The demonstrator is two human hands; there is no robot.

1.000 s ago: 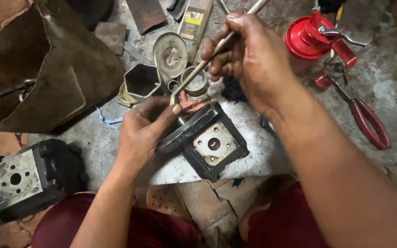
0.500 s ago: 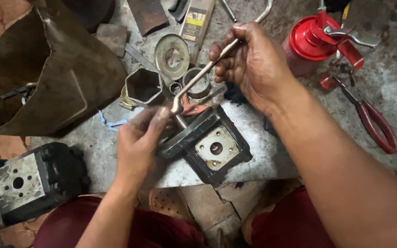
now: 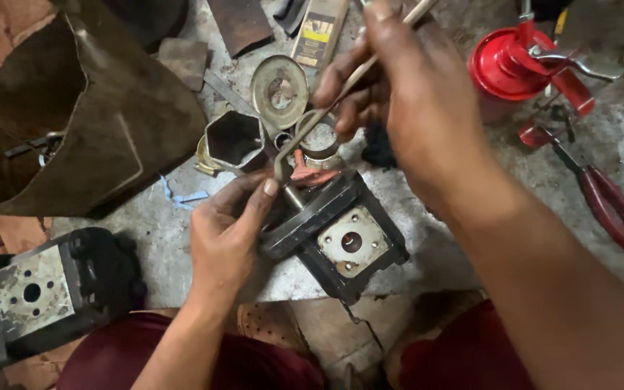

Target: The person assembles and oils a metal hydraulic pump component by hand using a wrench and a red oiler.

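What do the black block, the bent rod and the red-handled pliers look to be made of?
Black block: probably cast metal, dark grimy coat, bare grey plate with holes.
Bent rod: dull pale metal, held by right hand.
Pliers: steel jaws, glossy red grips, likely plastic.

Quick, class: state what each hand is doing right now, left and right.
Left hand: closed on the black block housing, gripping its side.
Right hand: closed, holding a thin bent metal rod whose lower end reaches down at the housing.

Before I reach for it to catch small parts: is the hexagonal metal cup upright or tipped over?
Upright: the hexagonal cup stands on the floor, open mouth up, dark inside; contents cannot be told.
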